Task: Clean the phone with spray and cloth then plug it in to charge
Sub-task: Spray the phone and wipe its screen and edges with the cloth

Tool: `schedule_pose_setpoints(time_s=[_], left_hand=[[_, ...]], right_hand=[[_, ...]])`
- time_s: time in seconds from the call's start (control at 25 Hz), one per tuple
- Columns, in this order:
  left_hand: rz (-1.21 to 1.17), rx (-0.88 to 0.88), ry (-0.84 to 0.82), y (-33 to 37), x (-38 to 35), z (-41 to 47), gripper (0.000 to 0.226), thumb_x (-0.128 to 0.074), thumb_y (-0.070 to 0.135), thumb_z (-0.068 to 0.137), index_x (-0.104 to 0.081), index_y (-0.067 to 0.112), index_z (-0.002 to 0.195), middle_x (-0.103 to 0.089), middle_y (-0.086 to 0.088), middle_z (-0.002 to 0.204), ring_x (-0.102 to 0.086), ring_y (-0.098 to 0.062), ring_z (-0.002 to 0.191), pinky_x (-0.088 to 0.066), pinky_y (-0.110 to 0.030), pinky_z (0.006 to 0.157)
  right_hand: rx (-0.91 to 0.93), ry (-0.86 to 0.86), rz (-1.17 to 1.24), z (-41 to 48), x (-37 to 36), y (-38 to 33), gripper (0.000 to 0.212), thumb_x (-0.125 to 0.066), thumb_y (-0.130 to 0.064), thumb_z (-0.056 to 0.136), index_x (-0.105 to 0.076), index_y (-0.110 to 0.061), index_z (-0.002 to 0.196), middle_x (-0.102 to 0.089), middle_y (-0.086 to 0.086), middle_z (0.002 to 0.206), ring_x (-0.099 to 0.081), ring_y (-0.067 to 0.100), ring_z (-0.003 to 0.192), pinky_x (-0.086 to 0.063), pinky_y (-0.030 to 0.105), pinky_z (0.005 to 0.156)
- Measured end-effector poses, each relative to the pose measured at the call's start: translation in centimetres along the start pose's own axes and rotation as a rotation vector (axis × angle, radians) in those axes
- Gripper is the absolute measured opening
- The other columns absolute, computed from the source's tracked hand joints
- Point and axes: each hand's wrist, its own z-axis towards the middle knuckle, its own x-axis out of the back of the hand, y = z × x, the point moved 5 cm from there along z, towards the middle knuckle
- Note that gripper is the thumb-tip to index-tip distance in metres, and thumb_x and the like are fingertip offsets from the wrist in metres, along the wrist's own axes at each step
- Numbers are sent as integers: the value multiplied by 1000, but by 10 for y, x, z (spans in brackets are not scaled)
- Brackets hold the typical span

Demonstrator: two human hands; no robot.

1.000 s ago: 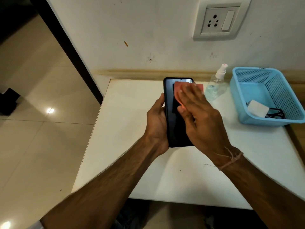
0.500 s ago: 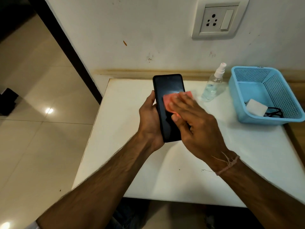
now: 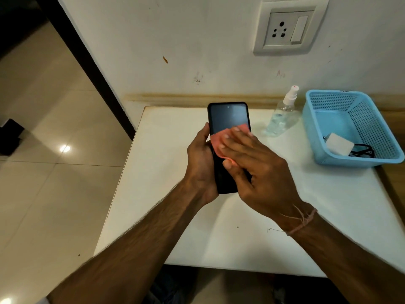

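**A:** Layout? Big to small.

**B:** White square table (image 3: 153, 216) fills mid-frame. Light-blue perforated plastic basket (image 3: 311, 128) sits at 2 o'clock from the phone, on the table's far right corner. White wall socket plate with switch (image 3: 289, 29) is at 1 o'clock, up the wall, nothing plugged in.

**A:** Phone?

**B:** Black slab phone (image 3: 228, 117) is held above the table, dark screen up. Left hand (image 3: 200, 163) has its fingers curled round the phone's left edge and back. Right hand (image 3: 260, 170) lies flat, fingers straight, pressing a small pink cloth (image 3: 217, 140) on mid-screen.

**A:** Small stuff?

**B:** Clear plastic spray bottle with white nozzle (image 3: 282, 115) is at 1 o'clock from the phone, just beside the basket's left wall. In the basket: white charger brick (image 3: 339, 143), with black cable (image 3: 361, 150) at its 3 o'clock, touching it.

**A:** Step?

**B:** Wipe phase, I'd say. Spraying looks done, since the bottle is parked. Lower screen is under the hand, so I can't tell if it's clean.

**A:** Next?

**B:** Probably finish the wipe, drop the cloth, then reach to 2 o'clock for brick and cable. That needs the right hand freed. Brick goes to the socket, cable to the phone's port. Port end is hidden by the palms.
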Motion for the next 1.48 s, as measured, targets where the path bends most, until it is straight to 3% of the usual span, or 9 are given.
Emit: schedule_pose_setpoints(time_s=[0.12,0.32,0.56,0.76,0.88,1.04,1.12,1.24,1.48], left_hand=[[60,-7,44,-3,0,1,67,-37,62,97,-70,12,128,-71,-14,119,-67,-32,107,-53,-41,96],[102,17,61,-12,-7,-4,61,-43,61,96,-72,17,125,-72,-14,124,-67,-32,116,-49,-43,103],[3,-13,6,4,0,0,73,-35,62,96,-66,6,132,-70,-17,120,-68,-30,107,-54,-39,94],[95,-5,58,-6,-2,0,65,-38,63,97,-69,15,129,-70,-16,124,-66,-34,111,-47,-46,105],[77,8,37,-6,-6,-3,62,-42,60,96,-70,15,129,-71,-14,126,-67,-32,117,-48,-41,104],[14,-19,18,3,1,0,68,-35,60,97,-69,10,129,-72,-12,117,-69,-27,106,-53,-39,97],[65,-20,34,3,1,0,68,-36,64,97,-70,13,127,-72,-14,119,-68,-30,104,-51,-45,102],[137,6,76,-5,-3,-2,66,-39,65,96,-71,16,126,-72,-14,120,-67,-32,104,-47,-49,106],[41,-17,22,-1,-5,-5,62,-41,57,96,-69,13,129,-70,-11,127,-67,-27,114,-49,-40,104]], right_hand=[[-128,71,-55,4,4,16,39,-53,-21,97,-56,-8,134,-50,6,143,-38,19,140,-39,39,111],[-148,39,-35,26,-8,13,45,-48,-19,99,-44,-7,143,-36,8,153,-21,22,147,-29,46,116],[-20,-5,-4,3,-3,-1,36,-56,-20,96,-59,-11,131,-53,3,140,-39,15,139,-38,39,112],[-172,73,-75,18,0,22,44,-46,-24,100,-47,-8,141,-40,7,151,-25,24,146,-32,47,114],[-86,10,5,21,-9,8,44,-49,-19,99,-47,-9,141,-38,6,152,-21,23,147,-29,48,116],[5,-7,19,6,-4,3,37,-57,-21,96,-58,-12,132,-52,2,141,-35,16,141,-35,40,114],[-85,62,-35,7,3,19,38,-54,-24,97,-58,-12,133,-52,3,142,-36,19,141,-35,42,113],[-165,57,-105,15,1,31,47,-42,-28,100,-44,-9,143,-37,6,152,-23,25,146,-23,47,119],[-6,-61,32,13,-13,-1,43,-51,-22,98,-50,-10,139,-43,4,148,-28,19,145,-26,45,118]])
